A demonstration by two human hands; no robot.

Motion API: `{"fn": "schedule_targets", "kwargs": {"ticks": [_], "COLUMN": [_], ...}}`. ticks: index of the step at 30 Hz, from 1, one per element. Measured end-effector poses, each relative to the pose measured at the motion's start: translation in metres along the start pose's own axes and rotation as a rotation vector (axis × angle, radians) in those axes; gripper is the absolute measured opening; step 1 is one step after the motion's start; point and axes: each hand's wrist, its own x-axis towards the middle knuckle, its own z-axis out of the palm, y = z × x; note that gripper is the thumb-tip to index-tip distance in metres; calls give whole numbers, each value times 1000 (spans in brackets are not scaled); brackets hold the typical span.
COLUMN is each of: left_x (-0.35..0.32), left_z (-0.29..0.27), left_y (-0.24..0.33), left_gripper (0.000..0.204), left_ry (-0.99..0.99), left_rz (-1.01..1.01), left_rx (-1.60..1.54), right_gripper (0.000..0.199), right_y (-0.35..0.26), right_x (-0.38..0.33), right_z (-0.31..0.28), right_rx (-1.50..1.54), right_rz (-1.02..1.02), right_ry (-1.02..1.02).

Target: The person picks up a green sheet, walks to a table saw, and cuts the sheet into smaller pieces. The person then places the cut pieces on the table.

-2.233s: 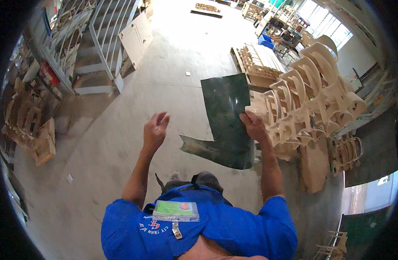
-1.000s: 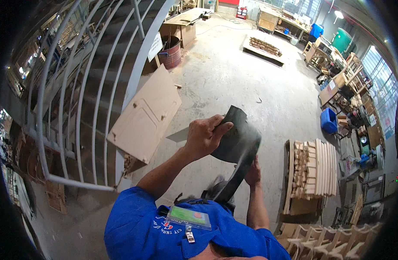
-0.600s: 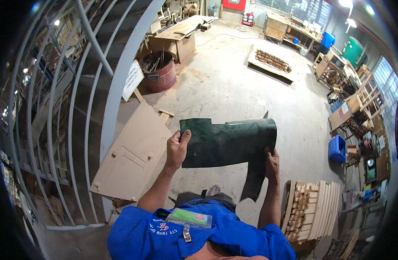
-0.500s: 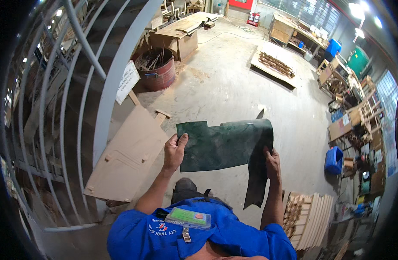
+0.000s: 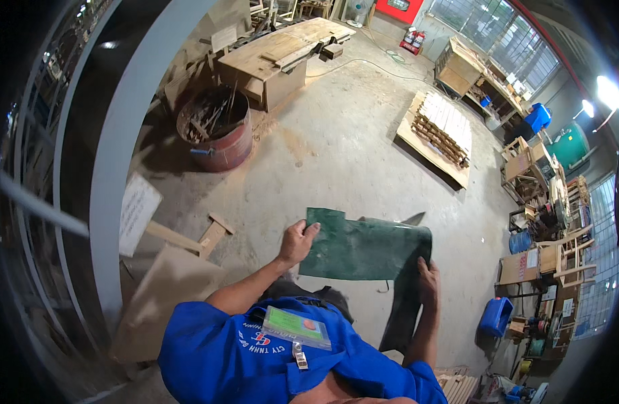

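Note:
A dark green flexible sheet (image 5: 363,253), with a notch in its upper edge, is stretched out in front of my body. My left hand (image 5: 299,244) pinches its left end, the thumb lying on the near face. At the other end my right hand (image 5: 429,277) grips the edge where the sheet bends over, and a long dark tail hangs from there past my right forearm. A pointed tip of the sheet sticks out behind its upper right edge. The right fingers are partly hidden by the material.
A grey metal railing (image 5: 124,135) and a beige board (image 5: 165,293) are at left. Ahead stand a red scrap-filled tub (image 5: 222,151) and a wooden bench (image 5: 282,54). Stacked wood strips (image 5: 441,128) lie on a board. A blue jerrycan (image 5: 496,316) stands at right; a person (image 5: 537,120) is far right.
My view has shifted forward along the floor, bringing the tub and railing closer. Both hands still hold the green sheet, which now sits slightly lower in view.

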Motion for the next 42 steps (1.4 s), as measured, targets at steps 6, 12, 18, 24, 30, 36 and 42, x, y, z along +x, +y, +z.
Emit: {"fn": "schedule_targets", "kwargs": {"ticks": [6,12,18,24,30,36,42], "left_x": [219,459,726,972,1198,1387,1493], "left_z": [77,142,133,60,-21,-49,-92], "left_y": [10,24,92,183,208,127,-33], "left_gripper": [54,51,39,31,34,34,29], "left_ry": [-179,-144,197,492,606,640,753], "left_rz": [21,80,338,637,705,332,-32], "left_rx": [-40,-56,-32,-180,-141,0,286], "right_gripper": [32,38,46,41,38,25,41], "right_y": [-76,-185,-403,-635,-770,-778,-643], "right_x": [191,464,749,944,1168,1440,1595], "right_z": [-19,-4,59,200,361,531,745], "right_rx": [66,-254,-358,-496,-233,-1474,-938], "right_rz": [-17,-219,-589,-1003,-1238,-1496,-859], "right_ry": [149,164,119,211,-93,264,-468]}}
